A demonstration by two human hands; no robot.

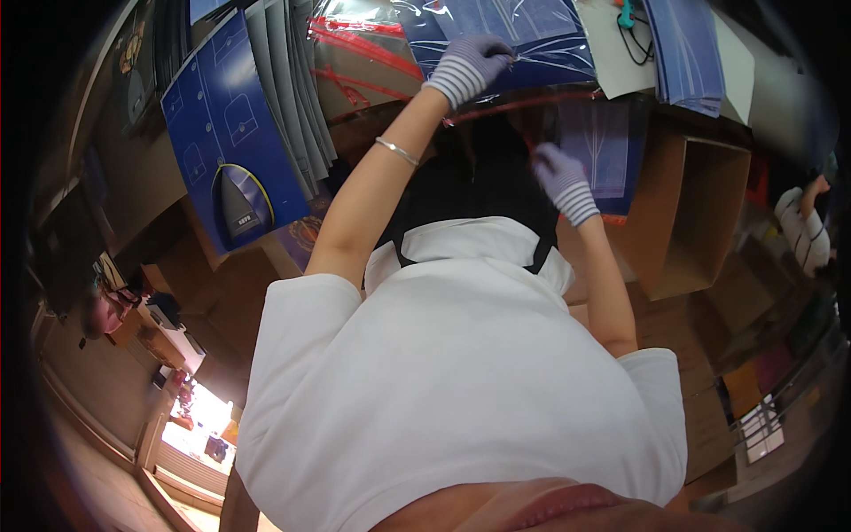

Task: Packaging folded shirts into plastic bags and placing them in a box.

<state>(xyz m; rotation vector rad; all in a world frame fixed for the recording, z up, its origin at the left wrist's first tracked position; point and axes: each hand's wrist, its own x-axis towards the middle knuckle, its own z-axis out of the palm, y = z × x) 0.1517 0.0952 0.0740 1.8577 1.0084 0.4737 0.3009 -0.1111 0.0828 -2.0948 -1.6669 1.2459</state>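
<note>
White shirt (461, 372) fills most of the head view. Up top, the left hand (474, 60), in a grey striped glove, presses curled fingers on a clear-bagged blue pack (523, 35) on the table (620, 53). Below it, the right hand (560, 177) seems to pinch the bag's red edge (532, 146), kinda hard to tell.

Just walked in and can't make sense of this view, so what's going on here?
A person in a white shirt works at a cluttered table with both hands gloved. The left hand presses on a blue sheet in a clear plastic sleeve with red edging. The right hand grips the sleeve's near edge lower down. An open cardboard box stands to the right.
</note>
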